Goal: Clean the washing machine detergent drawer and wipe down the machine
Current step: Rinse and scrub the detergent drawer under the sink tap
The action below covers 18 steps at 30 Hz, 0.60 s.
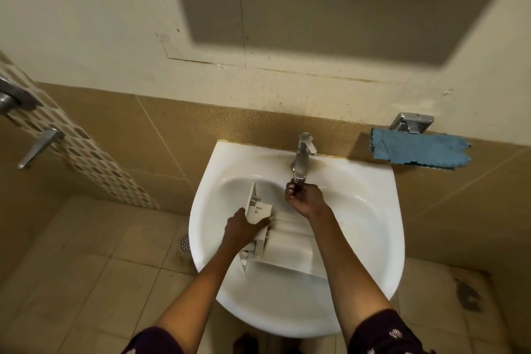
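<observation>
The white detergent drawer (283,241) lies in the white sink (370,241), its front panel standing at the left. My left hand (244,225) grips that front part of the drawer, fingers wrapped over its edge. My right hand (304,198) is under the spout of the chrome tap (301,158), fingers curled; whether it holds anything I cannot tell. No running water shows clearly.
A blue cloth (419,149) hangs on the wall ledge right of the tap, below a chrome fitting (411,123). A floor drain (185,243) sits left of the sink. Chrome shower handles (40,145) stick out at far left. A cabinet hangs overhead.
</observation>
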Each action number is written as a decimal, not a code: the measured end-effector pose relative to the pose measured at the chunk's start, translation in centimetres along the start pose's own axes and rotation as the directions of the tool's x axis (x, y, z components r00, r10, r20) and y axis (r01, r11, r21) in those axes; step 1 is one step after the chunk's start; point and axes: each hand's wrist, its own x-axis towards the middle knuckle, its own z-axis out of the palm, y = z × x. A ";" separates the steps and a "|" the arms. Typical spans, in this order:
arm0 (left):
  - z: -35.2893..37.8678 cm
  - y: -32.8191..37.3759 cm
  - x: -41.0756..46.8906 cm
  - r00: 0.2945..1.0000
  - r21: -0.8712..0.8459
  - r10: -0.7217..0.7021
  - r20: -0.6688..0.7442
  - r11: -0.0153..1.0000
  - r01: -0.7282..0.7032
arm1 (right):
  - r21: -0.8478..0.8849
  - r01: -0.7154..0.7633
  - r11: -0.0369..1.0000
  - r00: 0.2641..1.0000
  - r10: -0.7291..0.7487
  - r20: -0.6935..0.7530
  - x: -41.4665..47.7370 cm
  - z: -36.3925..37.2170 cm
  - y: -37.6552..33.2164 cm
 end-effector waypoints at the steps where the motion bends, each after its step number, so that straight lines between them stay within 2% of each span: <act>1: 0.0 -0.1 0.0 1.000 -0.004 -0.002 0.006 1.000 0.002 | -0.038 -0.012 0.999 1.000 0.013 0.010 -0.3 -0.4 0.2; 3: 0.1 -0.2 0.0 1.000 -0.011 -0.003 0.015 1.000 0.003 | -0.227 -0.027 0.974 1.000 0.025 -0.010 -1.4 -1.2 0.9; 4: 0.1 -0.2 0.0 1.000 -0.011 -0.002 0.014 1.000 0.003 | -0.424 -0.002 0.906 1.000 -0.005 -0.015 -2.0 -1.5 1.5; 5: 0.2 -0.2 0.0 1.000 -0.012 0.001 0.008 1.000 0.000 | -0.662 0.046 0.748 0.999 -0.049 0.014 -2.6 -1.6 2.2; 6: 0.2 -0.2 0.0 1.000 -0.017 0.004 0.001 1.000 -0.004 | -0.852 0.108 0.513 0.994 -0.076 0.080 -3.2 -1.6 3.0; 7: 0.2 -0.2 -0.1 1.000 -0.025 0.009 -0.005 1.000 -0.009 | -0.949 0.176 0.262 0.983 -0.087 0.159 -3.5 -1.8 3.7; 8: 0.2 -0.1 -0.1 1.000 -0.032 0.014 -0.009 0.999 -0.014 | -0.974 0.220 0.043 0.970 -0.118 0.214 -3.6 -2.2 4.1; 9: 0.3 -0.1 -0.2 1.000 -0.040 0.017 -0.013 0.999 -0.017 | -0.966 0.227 -0.124 0.952 -0.179 0.247 -3.7 -2.7 4.2; 10: 0.3 -0.1 -0.3 1.000 -0.050 0.017 -0.015 0.999 -0.018 | -0.954 0.201 -0.223 0.935 -0.248 0.255 -3.9 -3.3 4.1; 12: 0.2 -0.2 -0.5 1.000 -0.071 0.011 -0.026 0.997 -0.013 | -0.947 0.075 -0.314 0.905 -0.377 0.196 -4.1 -4.6 3.5; 15: 0.3 -0.2 -0.8 0.998 -0.077 0.005 -0.057 0.997 -0.009 | -0.893 -0.175 -0.415 0.824 -0.558 0.098 -4.9 -5.8 3.2; 16: 0.3 -0.2 -1.0 0.998 -0.078 0.001 -0.065 0.997 -0.006 | -0.870 -0.186 -0.457 0.807 -0.576 0.130 -5.2 -5.8 3.6; 18: 0.3 -0.1 -1.2 0.997 -0.088 -0.006 -0.082 0.996 -0.001 | -0.845 -0.056 -0.531 0.809 -0.520 0.274 -5.4 -5.3 4.9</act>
